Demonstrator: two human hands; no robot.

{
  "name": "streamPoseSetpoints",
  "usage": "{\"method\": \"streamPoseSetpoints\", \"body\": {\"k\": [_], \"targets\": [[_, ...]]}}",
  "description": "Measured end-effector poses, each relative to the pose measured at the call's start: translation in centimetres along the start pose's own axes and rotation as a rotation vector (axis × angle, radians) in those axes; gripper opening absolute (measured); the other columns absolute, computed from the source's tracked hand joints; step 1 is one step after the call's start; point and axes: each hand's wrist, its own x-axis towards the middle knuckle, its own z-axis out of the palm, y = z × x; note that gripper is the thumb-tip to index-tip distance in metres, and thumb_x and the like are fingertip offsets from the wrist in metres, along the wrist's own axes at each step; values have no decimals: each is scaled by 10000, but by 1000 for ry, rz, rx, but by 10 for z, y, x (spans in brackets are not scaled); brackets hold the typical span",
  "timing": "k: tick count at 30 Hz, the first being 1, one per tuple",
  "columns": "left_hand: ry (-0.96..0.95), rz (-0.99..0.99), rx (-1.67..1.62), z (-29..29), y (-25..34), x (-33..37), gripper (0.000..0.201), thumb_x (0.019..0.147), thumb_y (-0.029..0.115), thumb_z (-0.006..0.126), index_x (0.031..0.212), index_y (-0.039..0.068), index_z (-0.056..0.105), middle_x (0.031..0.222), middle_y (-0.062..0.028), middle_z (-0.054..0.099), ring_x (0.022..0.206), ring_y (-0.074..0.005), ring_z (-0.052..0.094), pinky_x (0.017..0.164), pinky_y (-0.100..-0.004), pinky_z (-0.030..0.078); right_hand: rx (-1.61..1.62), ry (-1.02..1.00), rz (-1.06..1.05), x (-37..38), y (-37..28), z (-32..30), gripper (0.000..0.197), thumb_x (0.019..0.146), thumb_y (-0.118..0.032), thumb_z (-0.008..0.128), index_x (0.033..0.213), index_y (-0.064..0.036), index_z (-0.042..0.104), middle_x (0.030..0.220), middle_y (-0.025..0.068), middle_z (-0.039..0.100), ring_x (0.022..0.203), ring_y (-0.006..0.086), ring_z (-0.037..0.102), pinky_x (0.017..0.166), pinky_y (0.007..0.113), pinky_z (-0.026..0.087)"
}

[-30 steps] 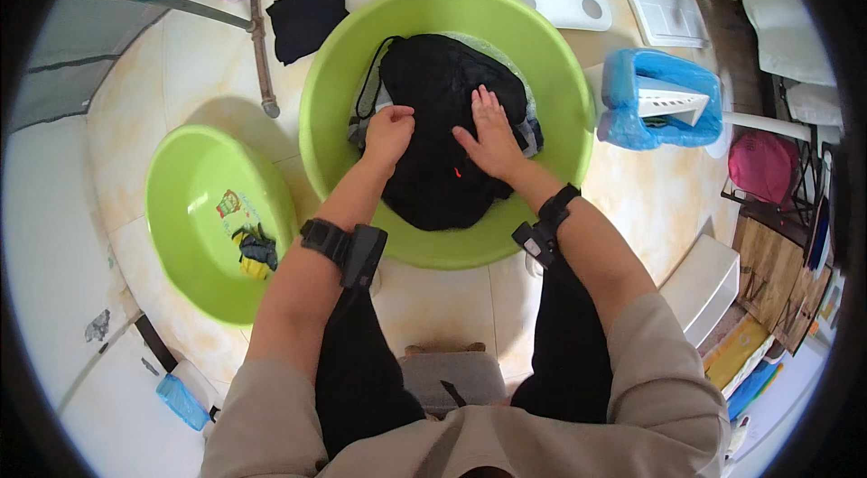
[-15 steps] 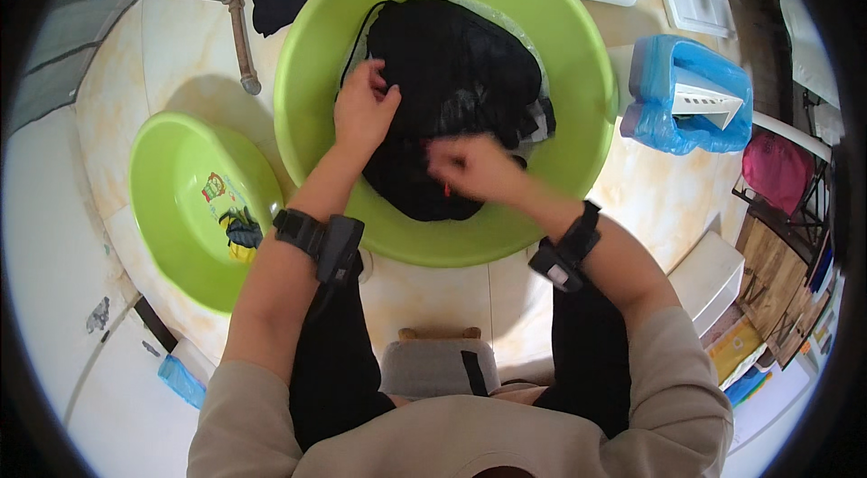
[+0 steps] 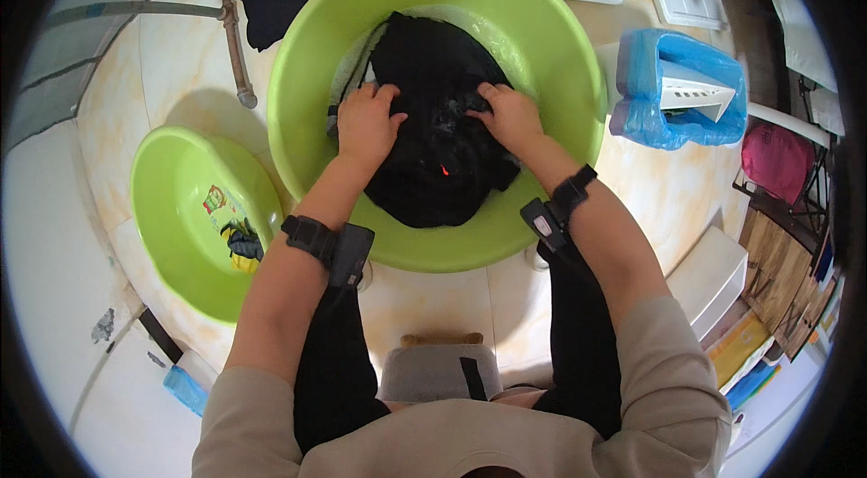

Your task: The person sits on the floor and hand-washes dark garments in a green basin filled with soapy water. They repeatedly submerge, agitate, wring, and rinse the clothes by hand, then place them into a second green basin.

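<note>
Large round light-green plastic basin (image 3: 307, 194) on the pale tan-marbled tile floor (image 3: 433, 302), in front of the person. Wet black fabric piece (image 3: 424, 58) bunched in the middle of the basin, running from toward the far wall down to near the close rim; small red-orange mark (image 3: 444, 171) on it, close-rim side. Grey-and-white cloth (image 3: 333, 121) shows from under the black at the basin's left side.

Left hand (image 3: 366, 124) on the left part of the black fabric, palm down, fingers bent, thumb held off the index finger. Right hand (image 3: 511, 120) at the fabric's right edge, fingers curled in toward the cloth, gap between thumb and index. Hands apart, facing each other across the fabric. Cannot tell if either pinches any cloth; fingertips blend into the black. Black strapped device on left wrist (image 3: 345, 254), another on right wrist (image 3: 548, 223).

Smaller light-green plastic basin (image 3: 176, 225) left of the large one; dark-and-yellow cloth bundle (image 3: 242, 248) inside, by its right wall. Flat black folded cloth (image 3: 278, 1) on the floor, just beyond the large basin's far-left rim. Blue-bag-lined bin (image 3: 639, 90) near the large basin's right rim, white slotted plastic piece (image 3: 694, 94) in it.
</note>
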Motion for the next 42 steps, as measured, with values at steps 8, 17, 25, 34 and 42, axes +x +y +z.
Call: {"method": "streamPoseSetpoints", "body": {"k": [8, 17, 25, 34, 42], "targets": [[162, 247, -574, -5, -9, 4, 156, 831, 74, 661, 907, 89, 525, 843, -53, 497, 824, -206, 518, 738, -320, 419, 737, -82, -272, -19, -24, -71, 117, 885, -119, 652, 888, -2, 659, 836, 97, 612, 772, 211, 593, 712, 297, 472], [122, -203, -1260, -78, 4, 11, 93, 964, 101, 550, 977, 108, 457, 813, 59, 406, 741, -34, 373, 643, -189, 325, 870, 138, -217, -17, -55, -121, 122, 920, -98, 612, 953, 17, 635, 870, 46, 597, 809, 141, 554, 773, 271, 456], [189, 4, -1535, -104, 25, 50, 237, 931, 140, 605, 1151, 152, 517, 991, 29, 556, 827, -16, 476, 637, -198, 354, 1637, 241, 218, 15, -42, -114, 259, 991, -221, 538, 1130, -15, 609, 991, -26, 610, 875, 54, 524, 822, 226, 431], [120, 291, -223, 6, 5, 100, 849, 742, 326, 768, 1461, 278, 318, 1484, -236, 242, 1383, -410, 227, 1089, -548, 247, 309, 432, 9, 64, 6, -16, 474, 870, -184, 658, 1313, -94, 519, 1275, 212, 508, 1163, 358, 491, 984, 419, 403], [-109, 254, 150, 24, 13, 116, 832, 740, 396, 755, 1448, 269, 336, 1447, -224, 304, 1317, -442, 314, 1045, -541, 332, -40, 104, -14, 71, 4, 3, 829, 823, -213, 698, 1499, -143, 225, 1414, 224, 356, 1197, 443, 429, 974, 481, 405]]}}
